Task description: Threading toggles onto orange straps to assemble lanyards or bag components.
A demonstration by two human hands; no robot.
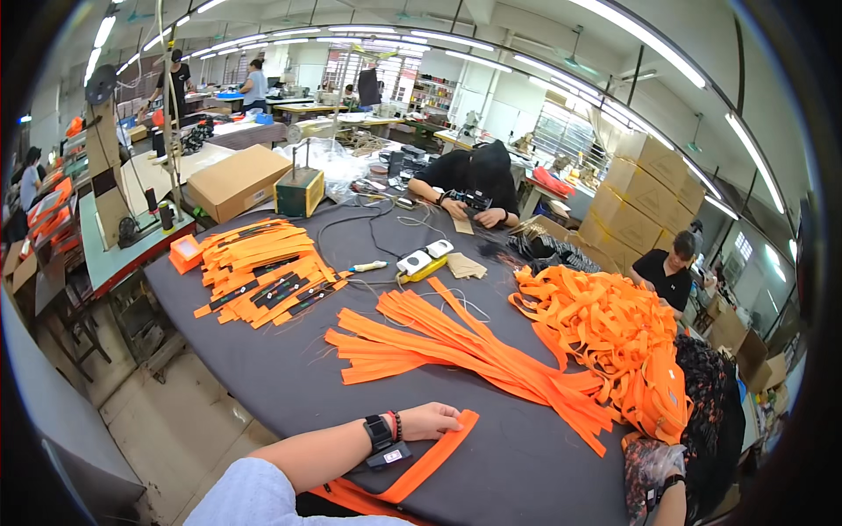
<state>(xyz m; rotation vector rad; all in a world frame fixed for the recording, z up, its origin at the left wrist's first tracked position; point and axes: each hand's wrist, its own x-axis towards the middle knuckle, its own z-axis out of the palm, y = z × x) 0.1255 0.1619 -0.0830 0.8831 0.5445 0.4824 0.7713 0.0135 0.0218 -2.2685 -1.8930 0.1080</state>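
My left hand [431,422], its fingers pinched, holds the upper end of a long orange fabric strip [430,465] at the near edge of the table. The strip slants down to the left, past my wrist. At the lower right, my right hand [668,463] is at a clear plastic bag [640,465] of small dark and orange pieces. Its fingers are hidden by the bag. Beyond my left hand lies a fanned bundle of orange strips [465,346]. A big tangled heap of orange strips [605,324] rises at the right.
Orange strips with black ends [263,272] are stacked at far left, beside a cardboard box [239,182] and green-yellow device [299,191]. A white power strip [424,258] with cords sits mid-table. A co-worker in black [474,180] works at the far edge; another person [670,270] sits right.
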